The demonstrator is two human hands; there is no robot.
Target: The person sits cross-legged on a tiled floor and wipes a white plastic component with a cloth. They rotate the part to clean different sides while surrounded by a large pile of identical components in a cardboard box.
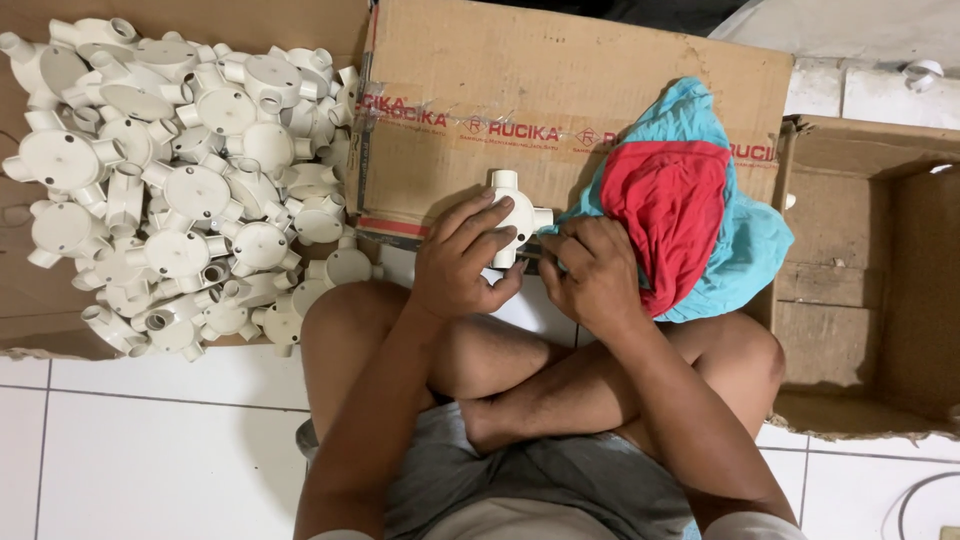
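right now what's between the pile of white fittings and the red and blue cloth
In the head view, the left hand holding one white junction fitting lies between the pile of white fittings and the red and blue cloth, in front of a cardboard box.

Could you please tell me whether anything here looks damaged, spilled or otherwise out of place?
Only slightly: the open cardboard box on the right has a torn, ragged front edge. The white fittings lie in a loose heap, and one stray fitting sits alone at top right.

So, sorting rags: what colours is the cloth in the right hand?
The cloth is turquoise blue and red, seen in the head view.
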